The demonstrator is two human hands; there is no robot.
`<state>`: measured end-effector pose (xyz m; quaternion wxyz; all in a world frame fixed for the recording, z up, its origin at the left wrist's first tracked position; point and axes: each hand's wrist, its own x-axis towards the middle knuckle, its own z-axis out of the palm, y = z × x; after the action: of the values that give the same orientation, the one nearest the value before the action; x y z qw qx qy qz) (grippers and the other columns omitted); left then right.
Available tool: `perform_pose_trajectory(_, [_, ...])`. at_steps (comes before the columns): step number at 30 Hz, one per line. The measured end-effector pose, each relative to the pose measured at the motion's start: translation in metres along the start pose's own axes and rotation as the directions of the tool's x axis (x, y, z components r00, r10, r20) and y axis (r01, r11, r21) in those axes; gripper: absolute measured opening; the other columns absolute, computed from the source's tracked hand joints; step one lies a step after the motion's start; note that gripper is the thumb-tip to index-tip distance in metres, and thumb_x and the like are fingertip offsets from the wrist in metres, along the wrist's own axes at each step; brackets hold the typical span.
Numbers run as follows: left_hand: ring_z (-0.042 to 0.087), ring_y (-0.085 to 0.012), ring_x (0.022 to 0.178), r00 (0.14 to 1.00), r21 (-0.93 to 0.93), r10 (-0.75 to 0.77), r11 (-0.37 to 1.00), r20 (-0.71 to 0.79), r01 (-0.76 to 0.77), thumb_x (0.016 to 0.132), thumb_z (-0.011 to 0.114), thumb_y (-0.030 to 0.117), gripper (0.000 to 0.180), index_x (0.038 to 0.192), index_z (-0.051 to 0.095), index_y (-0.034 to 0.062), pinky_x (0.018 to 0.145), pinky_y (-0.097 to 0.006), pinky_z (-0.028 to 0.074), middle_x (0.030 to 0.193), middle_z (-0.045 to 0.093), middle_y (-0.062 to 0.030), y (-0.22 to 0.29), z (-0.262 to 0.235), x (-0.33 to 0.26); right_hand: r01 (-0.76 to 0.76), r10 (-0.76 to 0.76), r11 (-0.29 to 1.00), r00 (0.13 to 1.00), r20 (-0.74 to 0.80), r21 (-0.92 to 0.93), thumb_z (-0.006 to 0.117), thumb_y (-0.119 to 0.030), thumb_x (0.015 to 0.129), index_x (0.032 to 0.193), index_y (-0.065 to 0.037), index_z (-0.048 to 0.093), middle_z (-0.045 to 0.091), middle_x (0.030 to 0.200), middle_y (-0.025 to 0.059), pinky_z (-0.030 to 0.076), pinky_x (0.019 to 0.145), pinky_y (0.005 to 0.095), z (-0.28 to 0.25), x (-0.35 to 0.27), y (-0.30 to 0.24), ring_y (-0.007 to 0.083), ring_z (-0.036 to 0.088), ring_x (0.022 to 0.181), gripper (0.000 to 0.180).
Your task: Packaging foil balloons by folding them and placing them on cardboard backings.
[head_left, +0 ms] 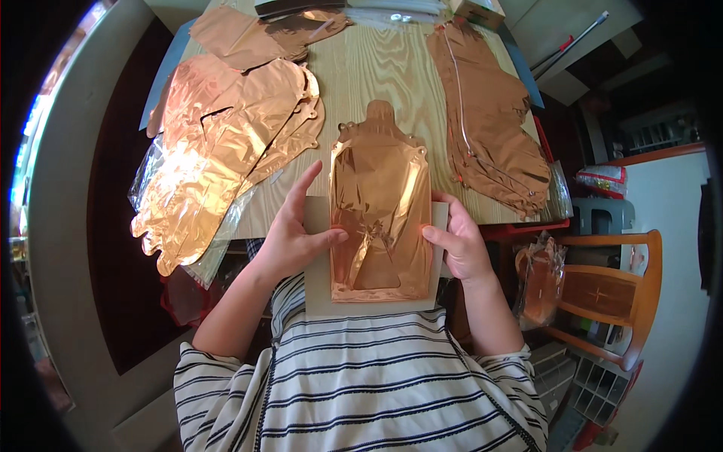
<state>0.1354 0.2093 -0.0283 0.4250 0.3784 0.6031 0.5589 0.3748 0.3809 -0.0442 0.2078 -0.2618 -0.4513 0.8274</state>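
Observation:
A copper-coloured foil balloon [380, 181], flat and folded into an oblong with a tab at its far end, lies on a grey card [318, 279] in front of my body. My left hand [290, 235] grips the left side, its thumb pressed on the foil and its index finger stretched up. On the right side, my right hand [461, 241] pinches the edge with its thumb on top; its other fingers are partly hidden behind the card. The far end of the balloon reaches over the table's near edge.
Flat foil balloons [233, 120] are piled at the table's left, overhanging its front edge. Another stack of foil balloons [493, 113] lies at the right. Clear plastic sleeves [399, 9] lie at the back. A wooden chair [602, 290] with a plastic-wrapped packet [541, 282] stands right.

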Motion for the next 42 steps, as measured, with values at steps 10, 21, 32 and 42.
perform_pose_trajectory(10, [0.066,-0.0085,0.092,0.990,-0.018,-0.129,0.991,0.053,0.130,0.085,0.076,-0.003,0.092,0.160,0.024,0.0102,0.084,-0.024,0.052,0.099,0.069,-0.0053,0.008,-0.008,0.002,0.178,-0.182,0.945,0.983,0.012,-0.274,0.070,-0.001,0.092,0.158,-0.003,0.023,0.067,0.115,0.0074,0.050,0.088,0.0222,0.008,-0.014,0.000,0.0072,0.063,0.097,0.081])
perform_pose_trajectory(21, [0.064,-0.0100,0.097,0.953,0.185,0.295,0.935,0.066,-0.303,0.087,0.072,-0.008,0.062,0.143,0.051,0.0075,0.084,-0.024,0.051,0.109,0.062,-0.0062,0.001,-0.009,-0.003,0.307,-0.312,0.852,0.948,0.059,-0.425,0.066,0.002,0.095,0.141,-0.005,0.057,0.065,0.135,0.0064,0.049,0.095,0.0240,0.007,-0.019,-0.010,0.0092,0.062,0.109,0.047])
perform_pose_trajectory(32, [0.065,-0.0081,0.084,0.995,0.324,0.013,0.945,0.100,-0.045,0.085,0.077,-0.003,0.034,0.118,0.071,0.0016,0.076,-0.023,0.051,0.092,0.068,-0.0020,0.050,-0.013,-0.019,0.178,-0.215,0.719,0.976,0.027,-0.672,0.071,-0.004,0.093,0.127,-0.003,0.067,0.074,0.106,0.0045,0.053,0.080,0.0217,0.018,-0.041,-0.038,0.0040,0.066,0.091,0.034])
perform_pose_trajectory(42, [0.061,-0.0036,0.079,0.969,0.243,-0.176,0.961,0.172,0.131,0.087,0.077,0.004,0.013,0.096,0.069,-0.0001,0.071,-0.022,0.050,0.085,0.069,0.0000,0.089,-0.012,-0.037,0.001,0.023,0.856,0.999,0.040,-0.516,0.073,-0.004,0.092,0.102,-0.001,0.069,0.068,0.089,-0.0028,0.047,0.065,0.0174,0.031,-0.064,-0.076,0.0002,0.057,0.077,0.012])
